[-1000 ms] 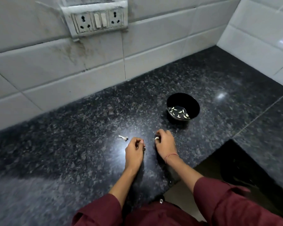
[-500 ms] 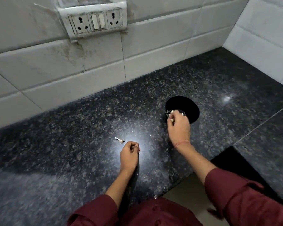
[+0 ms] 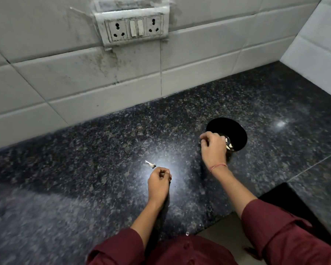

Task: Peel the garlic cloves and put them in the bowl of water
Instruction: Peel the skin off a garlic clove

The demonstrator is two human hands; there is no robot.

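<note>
A small black bowl [image 3: 235,127] stands on the dark granite counter [image 3: 103,150], right of centre. Several pale peeled garlic cloves [image 3: 228,145] lie in it, just past my fingers. My right hand [image 3: 213,150] hovers over the bowl's near-left rim with its fingers curled downward. Its fingertips are hidden, so I cannot tell whether it holds a clove. My left hand [image 3: 159,180] rests on the counter to the lower left of the bowl, curled into a loose fist with nothing visible in it. A white scrap of garlic peel [image 3: 150,164] lies just beyond its knuckles.
A white tiled wall [image 3: 84,83] with a socket and switch plate [image 3: 134,27] backs the counter, and another tiled wall [image 3: 317,44] closes the right corner. The counter's front edge [image 3: 214,226] runs close to my maroon-sleeved arms.
My right hand carried a clove from beside the left hand to the bowl and now sits over its rim. The left hand stayed curled on the counter. The camera tilted up.
</note>
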